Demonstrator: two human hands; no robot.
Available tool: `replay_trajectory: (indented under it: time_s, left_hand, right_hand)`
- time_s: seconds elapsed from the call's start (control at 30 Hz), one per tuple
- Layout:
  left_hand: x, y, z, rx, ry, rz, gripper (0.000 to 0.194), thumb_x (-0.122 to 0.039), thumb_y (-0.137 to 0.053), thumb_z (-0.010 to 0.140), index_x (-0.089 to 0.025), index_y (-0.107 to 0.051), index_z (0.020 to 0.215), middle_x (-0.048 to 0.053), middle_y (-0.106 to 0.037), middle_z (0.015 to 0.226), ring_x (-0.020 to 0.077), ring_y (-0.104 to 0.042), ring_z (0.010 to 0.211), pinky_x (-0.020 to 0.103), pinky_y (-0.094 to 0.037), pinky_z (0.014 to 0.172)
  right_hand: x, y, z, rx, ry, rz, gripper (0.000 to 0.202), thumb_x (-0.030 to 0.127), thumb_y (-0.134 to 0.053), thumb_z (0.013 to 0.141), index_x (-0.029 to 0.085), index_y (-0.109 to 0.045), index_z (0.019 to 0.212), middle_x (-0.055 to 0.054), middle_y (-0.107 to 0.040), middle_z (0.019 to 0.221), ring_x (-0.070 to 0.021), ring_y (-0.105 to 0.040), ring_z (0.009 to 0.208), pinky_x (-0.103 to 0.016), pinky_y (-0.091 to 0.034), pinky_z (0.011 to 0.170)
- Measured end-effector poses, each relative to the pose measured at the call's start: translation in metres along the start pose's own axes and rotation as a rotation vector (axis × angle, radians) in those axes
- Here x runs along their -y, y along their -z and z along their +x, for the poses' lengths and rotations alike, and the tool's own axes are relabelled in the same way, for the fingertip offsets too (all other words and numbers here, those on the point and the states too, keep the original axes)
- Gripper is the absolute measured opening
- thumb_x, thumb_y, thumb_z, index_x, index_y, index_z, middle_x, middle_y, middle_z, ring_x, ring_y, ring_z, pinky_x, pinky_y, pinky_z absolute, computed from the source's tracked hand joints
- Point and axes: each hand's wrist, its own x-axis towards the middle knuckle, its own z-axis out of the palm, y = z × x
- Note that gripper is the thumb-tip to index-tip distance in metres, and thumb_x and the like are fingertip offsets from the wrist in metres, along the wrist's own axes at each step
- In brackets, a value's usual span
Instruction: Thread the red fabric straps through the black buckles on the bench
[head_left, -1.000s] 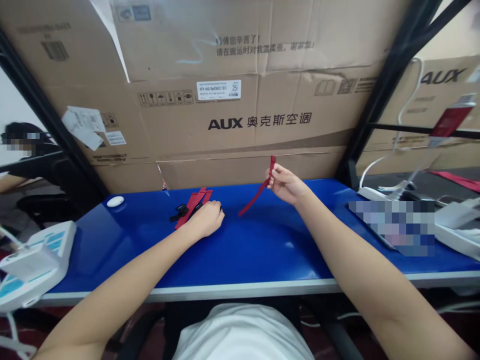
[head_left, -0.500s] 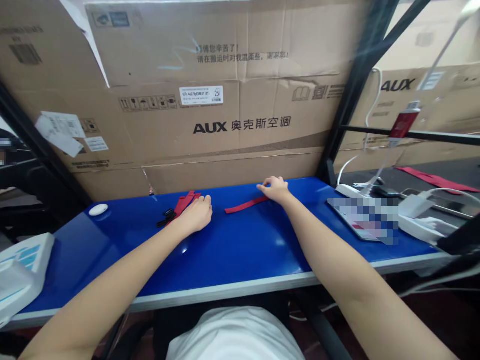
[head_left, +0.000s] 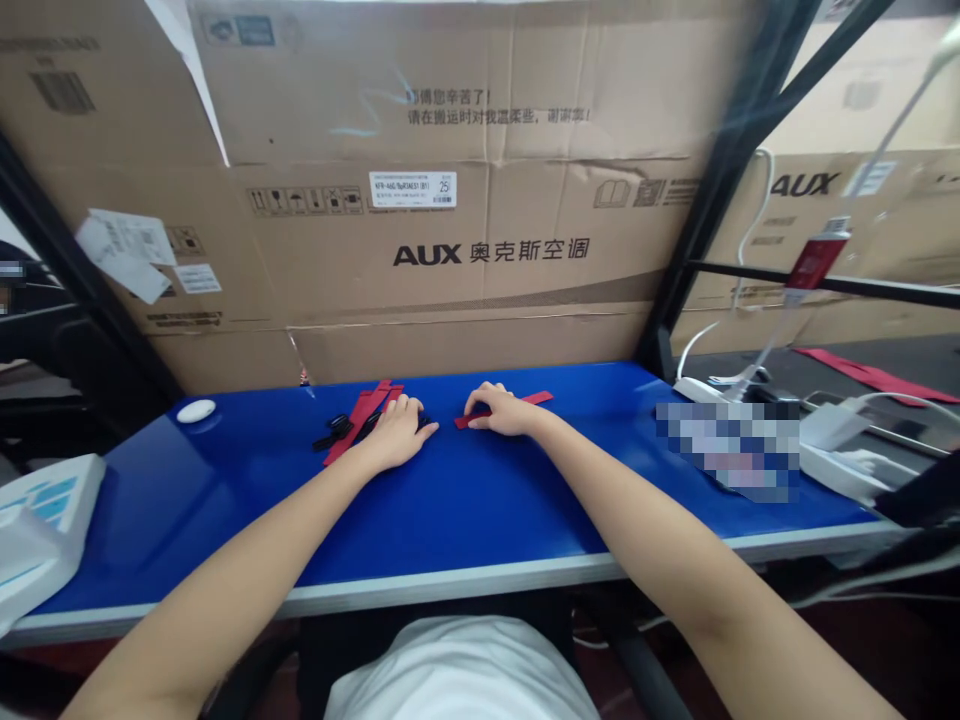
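Observation:
Fingers loosely stretched and thumb out to the side, my left hand [head_left: 396, 436] rests over small black pieces [head_left: 424, 420], which it partly hides. Beside it lie several red fabric strips [head_left: 358, 418] with a black buckle-like piece [head_left: 339, 424] among them. A single red strip [head_left: 538, 398] lies on the blue table [head_left: 465, 510] to the right. My right hand [head_left: 501, 410] reaches over this strip, its thumb and curled fingers closed about the left end; the exact contact is partly hidden.
A large cardboard box [head_left: 480, 290] stands behind the table. At left are a white device [head_left: 52, 530] and a white oval object [head_left: 196, 411]. To the right lie a blurred-out flat object [head_left: 735, 450] and a white power strip [head_left: 844, 470] with cables. Black metal posts [head_left: 720, 190] frame the table.
My right hand has moved left along the single red strip, from its right end to its left end. My left hand has its thumb spread, and black pieces now show beside it.

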Motion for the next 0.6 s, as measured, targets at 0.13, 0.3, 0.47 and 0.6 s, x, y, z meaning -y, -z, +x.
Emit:
replay_trajectory:
  time_s: [0.13,0.3,0.47,0.6]
  left_hand:
    - [0.018,0.01,0.003,0.038,0.036,-0.11,0.041,-0.046,-0.049,0.087,-0.016,-0.058,0.114,0.013,-0.056,0.11,0.0273,-0.055,0.104,0.038,-0.043,0.092]
    - [0.032,0.035,0.003,-0.09,0.065,-0.123,0.026,-0.02,-0.044,0.087,-0.015,-0.065,0.101,0.01,-0.063,0.096,0.022,-0.06,0.089,0.033,-0.045,0.085]
    - [0.026,0.04,0.002,-0.153,0.073,-0.125,0.021,-0.023,-0.049,0.085,-0.016,-0.069,0.086,0.009,-0.064,0.086,0.0212,-0.059,0.078,0.033,-0.045,0.078]
    - [0.014,0.023,0.003,-0.065,0.007,-0.198,0.024,-0.039,-0.06,0.082,-0.018,-0.069,0.087,0.008,-0.066,0.088,0.0231,-0.06,0.088,0.033,-0.045,0.081]
  right_hand:
    - [-0.007,0.003,0.002,-0.107,-0.084,-0.097,0.017,0.023,-0.066,0.081,0.023,-0.065,0.098,-0.009,-0.057,0.109,-0.0269,-0.047,0.108,-0.041,-0.036,0.094]
    - [-0.014,0.014,0.001,-0.269,-0.096,-0.054,0.01,0.014,-0.061,0.081,0.021,-0.065,0.086,-0.008,-0.062,0.102,-0.0243,-0.05,0.104,-0.038,-0.039,0.092]
    - [-0.009,0.013,-0.001,-0.274,-0.067,0.006,0.011,0.012,-0.059,0.08,0.02,-0.065,0.085,-0.008,-0.063,0.098,-0.023,-0.052,0.099,-0.036,-0.041,0.09]
    - [0.004,0.0,0.0,-0.137,-0.034,0.003,0.02,0.026,-0.065,0.081,0.023,-0.065,0.1,-0.009,-0.059,0.108,-0.0265,-0.049,0.106,-0.041,-0.037,0.094]
